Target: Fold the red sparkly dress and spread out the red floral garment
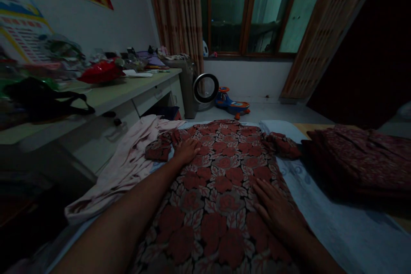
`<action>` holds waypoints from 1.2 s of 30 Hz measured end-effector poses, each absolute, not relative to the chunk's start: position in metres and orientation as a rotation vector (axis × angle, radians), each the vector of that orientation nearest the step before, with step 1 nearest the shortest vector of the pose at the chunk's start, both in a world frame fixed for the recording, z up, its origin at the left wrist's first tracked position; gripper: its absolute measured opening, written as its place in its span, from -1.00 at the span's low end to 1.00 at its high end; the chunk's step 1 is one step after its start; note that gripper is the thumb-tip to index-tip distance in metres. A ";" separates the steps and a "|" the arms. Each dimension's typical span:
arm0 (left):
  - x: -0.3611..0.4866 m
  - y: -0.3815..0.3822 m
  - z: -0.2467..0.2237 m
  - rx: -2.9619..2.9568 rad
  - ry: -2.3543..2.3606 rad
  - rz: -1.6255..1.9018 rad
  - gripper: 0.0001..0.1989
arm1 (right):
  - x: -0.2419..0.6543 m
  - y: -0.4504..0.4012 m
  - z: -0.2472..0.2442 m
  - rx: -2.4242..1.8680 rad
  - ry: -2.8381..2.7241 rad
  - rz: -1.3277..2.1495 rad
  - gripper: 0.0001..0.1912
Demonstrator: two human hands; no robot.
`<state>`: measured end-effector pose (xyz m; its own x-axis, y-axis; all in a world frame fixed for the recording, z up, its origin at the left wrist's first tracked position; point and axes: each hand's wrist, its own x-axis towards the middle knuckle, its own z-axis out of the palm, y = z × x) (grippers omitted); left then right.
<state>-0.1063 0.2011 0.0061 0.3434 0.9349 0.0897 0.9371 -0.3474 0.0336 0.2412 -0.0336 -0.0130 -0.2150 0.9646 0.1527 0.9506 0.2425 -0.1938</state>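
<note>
A red and black floral dress or long top lies spread out on a light blue cloth, its short sleeves out to either side. My left hand rests flat on the garment near its left sleeve, fingers stretched toward the middle. Lower down on the right, my right hand also lies flat on the fabric with its fingers extended. Neither hand grips the cloth. The garment's near end runs out of the bottom of the view.
Pale pink fabric lies bunched at the left. Folded dark red clothes are stacked at the right. A cluttered desk stands along the left wall. Farther back are a washing machine with its round door swung out and a blue-orange ride-on toy.
</note>
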 end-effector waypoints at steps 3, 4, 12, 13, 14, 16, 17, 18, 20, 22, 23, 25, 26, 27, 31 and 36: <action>-0.114 0.201 0.010 -2.481 -1.838 -0.142 -0.58 | 0.254 -0.042 -0.015 -1.784 -2.220 -0.027 -0.51; -0.113 0.201 0.011 -2.482 -1.821 -0.161 -0.60 | 0.257 -0.042 -0.014 -1.769 -2.194 -0.066 -0.54; -0.058 0.227 0.006 -2.666 -1.630 -0.293 -0.59 | 0.266 -0.006 -0.014 -1.711 -2.114 -0.304 -0.51; -0.052 0.235 0.006 -2.679 -1.630 -0.302 -0.60 | 0.268 -0.003 -0.018 -1.719 -2.117 -0.322 -0.51; -0.048 0.243 0.006 -2.690 -1.634 -0.307 -0.61 | 0.270 -0.002 -0.023 -1.736 -2.117 -0.335 -0.52; -0.044 0.259 0.005 -2.707 -1.652 -0.309 -0.61 | 0.272 -0.004 -0.030 -1.799 -2.101 -0.353 -0.52; -0.043 0.265 0.004 -2.708 -1.668 -0.310 -0.60 | 0.272 -0.005 -0.033 -1.839 -2.086 -0.356 -0.51; -0.043 0.271 0.002 -2.701 -1.692 -0.310 -0.58 | 0.272 -0.007 -0.034 -1.879 -2.069 -0.355 -0.51; -0.042 0.278 -0.001 -2.666 -1.753 -0.313 -0.54 | 0.270 -0.010 -0.034 -1.941 -2.033 -0.345 -0.49; -0.041 0.279 -0.003 -2.621 -1.808 -0.319 -0.52 | 0.267 -0.011 -0.032 -1.983 -2.000 -0.331 -0.47; -0.040 0.276 -0.002 -2.600 -1.830 -0.322 -0.53 | 0.267 -0.011 -0.030 -1.997 -1.987 -0.326 -0.46; -0.036 0.266 0.000 -2.557 -1.843 -0.339 -0.56 | 0.266 -0.012 -0.028 -2.020 -1.969 -0.320 -0.44; -0.034 0.257 0.003 -2.538 -1.833 -0.347 -0.58 | 0.266 -0.012 -0.028 -2.034 -1.960 -0.319 -0.44; -0.032 0.246 0.005 -2.525 -1.808 -0.360 -0.60 | 0.265 -0.011 -0.027 -2.051 -1.953 -0.317 -0.44; -0.028 0.181 0.011 -2.607 -1.589 -0.389 -0.62 | 0.257 -0.004 -0.017 -2.108 -1.940 -0.294 -0.46; -0.037 0.099 -0.001 -2.773 -1.448 -0.289 -0.51 | 0.232 0.014 -0.005 -1.921 -2.160 -0.109 -0.41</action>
